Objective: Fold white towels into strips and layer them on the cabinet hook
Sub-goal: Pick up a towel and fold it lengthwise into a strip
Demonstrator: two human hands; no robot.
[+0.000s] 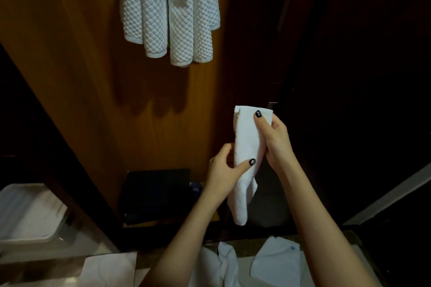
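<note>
Head view: your left hand (pixel 221 177) pinches the lower middle of a folded white towel (pixel 247 140), thumb across its front; your right hand (pixel 277 140) pinches its upper end. The strip stands nearly upright before the wooden cabinet (pixel 93 77), below and right of the quilted towels (pixel 149 7) hanging there.

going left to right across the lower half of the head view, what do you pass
white tray → dark box → left hand → folded towel → right hand
</note>
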